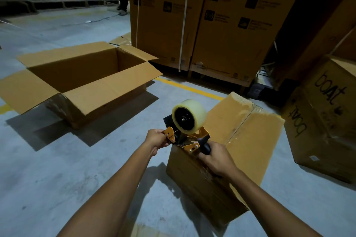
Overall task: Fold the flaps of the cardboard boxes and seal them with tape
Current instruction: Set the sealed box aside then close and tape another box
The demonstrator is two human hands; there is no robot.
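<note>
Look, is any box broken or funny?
Yes. The open box on the left has a scuffed, torn-looking near corner with old tape. The box marked boat on the right has sideways writing, so it seems tipped over.

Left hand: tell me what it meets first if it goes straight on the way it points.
The tape dispenser: the left hand pinches its orange front tab. Beyond that probably the closed box, though depth is unclear.

Both arms outstretched; left hand point(157, 138) pinched on tape dispenser point(187, 131), right hand point(216, 159) curled round its handle.
</note>
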